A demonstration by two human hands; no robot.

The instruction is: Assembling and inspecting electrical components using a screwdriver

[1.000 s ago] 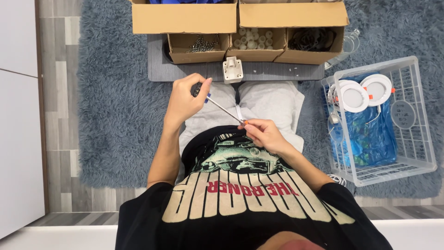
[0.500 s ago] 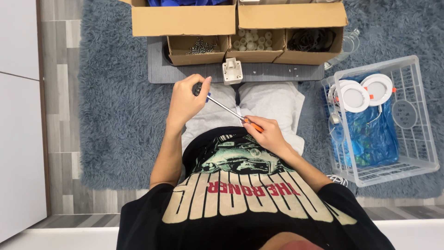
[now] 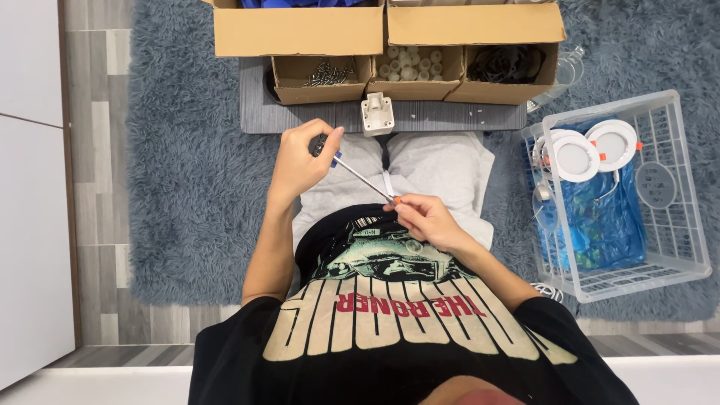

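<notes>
**Screwdriver tip being steadied at small part**

Left hand (image 3: pixel 300 161) is gripping the screwdriver (image 3: pixel 360 176) handle, fingers curled tight. Right hand (image 3: pixel 424 217) fingertips are pinching a small orange-tipped part (image 3: pixel 395 200) against the blade tip. Keeping the shaft aligned and pinch firm looks wise. Beyond the knuckles: white fixture (image 3: pixel 376 112), cardboard boxes (image 3: pixel 409 75).

Seated on rug (image 3: pixel 187 187), legs toward low board (image 3: pixel 300 116). On board: three open boxes in a row, screws box (image 3: pixel 321 79) left, box of small cylinders (image 3: pixel 409 71) middle, box of cables (image 3: pixel 506 71) right. Two larger cartons (image 3: pixel 300 30) behind those. Small plastic part (image 3: pixel 376 114) at board's near edge, centre. Wire basket (image 3: pixel 675 225) on rug to the right, round lamps (image 3: pixel 592 150) inside at far end.
</notes>
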